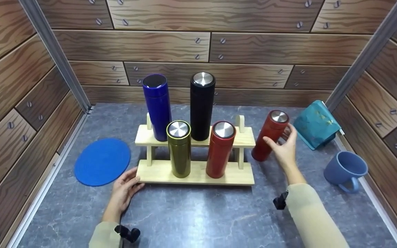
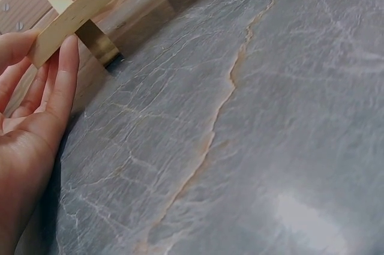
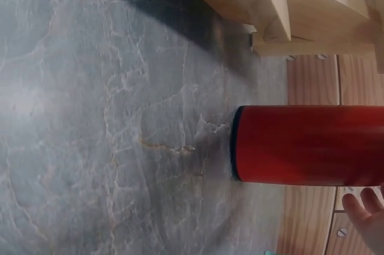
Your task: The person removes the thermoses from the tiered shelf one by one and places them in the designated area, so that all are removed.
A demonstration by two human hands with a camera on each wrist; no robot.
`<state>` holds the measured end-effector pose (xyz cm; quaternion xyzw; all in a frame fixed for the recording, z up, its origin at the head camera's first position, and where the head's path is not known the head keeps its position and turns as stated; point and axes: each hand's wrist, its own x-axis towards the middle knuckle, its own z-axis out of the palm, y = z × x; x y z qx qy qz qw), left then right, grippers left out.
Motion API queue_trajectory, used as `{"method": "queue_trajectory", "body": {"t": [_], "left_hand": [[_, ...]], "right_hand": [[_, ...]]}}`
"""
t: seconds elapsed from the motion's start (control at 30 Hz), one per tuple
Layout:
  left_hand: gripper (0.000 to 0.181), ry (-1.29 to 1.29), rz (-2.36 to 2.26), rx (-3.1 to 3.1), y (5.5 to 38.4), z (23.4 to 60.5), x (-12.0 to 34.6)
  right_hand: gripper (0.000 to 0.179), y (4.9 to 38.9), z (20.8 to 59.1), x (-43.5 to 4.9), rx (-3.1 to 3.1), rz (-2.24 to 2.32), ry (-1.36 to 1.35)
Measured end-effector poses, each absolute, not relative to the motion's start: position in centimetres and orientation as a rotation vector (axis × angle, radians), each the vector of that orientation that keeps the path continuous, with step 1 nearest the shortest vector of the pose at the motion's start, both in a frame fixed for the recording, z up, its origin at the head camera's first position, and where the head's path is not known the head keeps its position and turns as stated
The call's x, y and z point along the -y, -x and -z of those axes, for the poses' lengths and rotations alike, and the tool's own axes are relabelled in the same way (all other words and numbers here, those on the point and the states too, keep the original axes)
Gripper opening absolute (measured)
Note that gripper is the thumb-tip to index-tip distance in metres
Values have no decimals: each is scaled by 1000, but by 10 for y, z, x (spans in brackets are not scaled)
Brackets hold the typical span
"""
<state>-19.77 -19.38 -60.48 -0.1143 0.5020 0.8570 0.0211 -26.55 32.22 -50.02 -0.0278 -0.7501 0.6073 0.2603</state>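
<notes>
My left hand pinches the front left corner of a two-tier wooden rack, thumb above the lower shelf and fingers under it. On the right, my right hand holds a red thermos flask with a steel lid, the thumb across its front and fingers round its far side. The flask stands upright beside the rack, its base at the tabletop in the right wrist view. A blue flask and a black flask stand on the upper shelf. Below are an olive-green flask and another red flask.
A round blue mat lies left of the rack. At the right are a teal pouch and a blue mug with its handle toward the front. Wood-patterned walls enclose the grey marbled table.
</notes>
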Motion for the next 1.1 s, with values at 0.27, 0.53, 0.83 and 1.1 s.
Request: {"method": "queue_trajectory", "body": {"t": [0.27, 0.53, 0.83, 1.1], "left_hand": [[51, 319, -2665, -1552, 199, 601, 193], [46, 292, -2685, -1555, 195, 603, 196], [50, 326, -2677, -1521, 196, 603, 194], [51, 355, -2659, -1523, 193, 604, 194]], "right_hand": [[82, 245, 461, -314, 1909, -1608, 28], [75, 237, 444, -317, 1820, -1627, 3], [55, 240, 435, -319, 1576, -1650, -145], [50, 238, 424, -308, 1558, -1673, -229]]}}
